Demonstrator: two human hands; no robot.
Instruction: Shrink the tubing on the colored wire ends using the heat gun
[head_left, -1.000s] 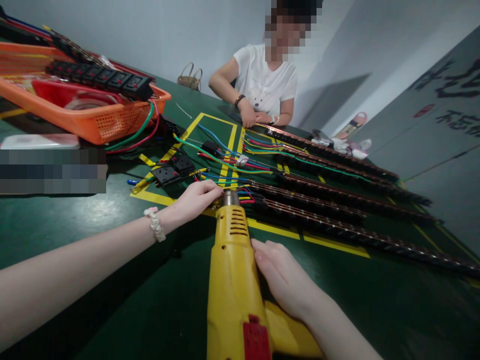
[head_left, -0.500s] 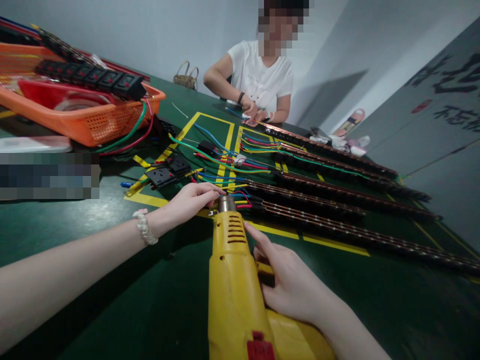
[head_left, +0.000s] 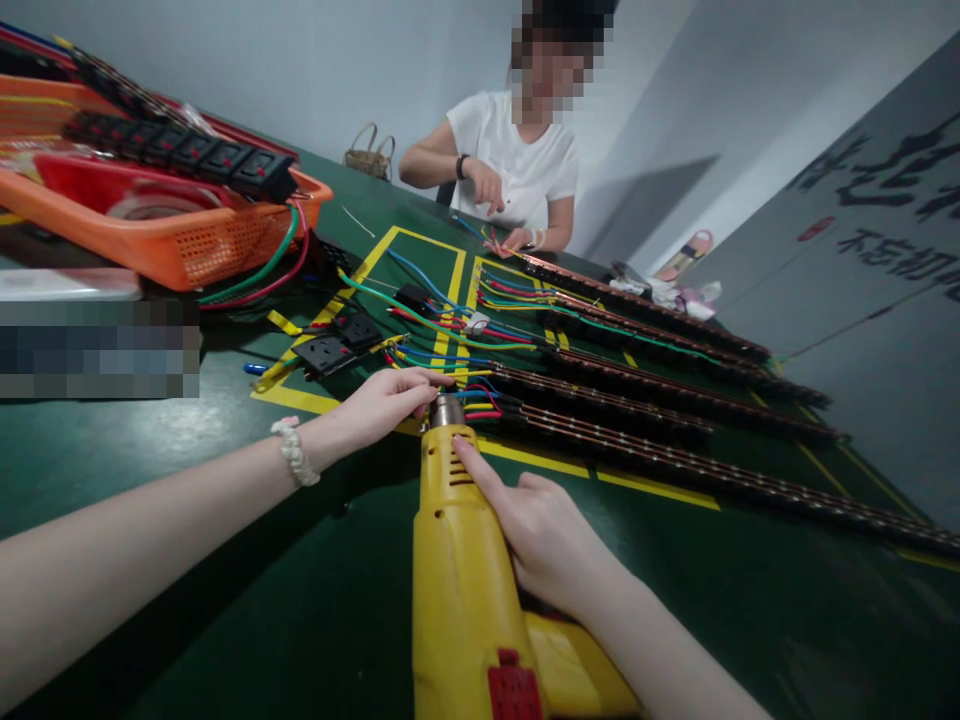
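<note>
Head view: the right hand (head_left: 546, 535) has slid forward along the yellow plastic heat gun with the metal nozzle (head_left: 459, 570), index finger now lying over its vent slots; how firmly it grips, cannot tell. Probably a steadier hold for the work. Gun sits lower middle, nozzle just beside the left hand (head_left: 379, 408) and near the red, yellow and blue insulated wires (head_left: 484, 415). Left thumb and forefinger close together; whether they pinch anything, hidden
</note>
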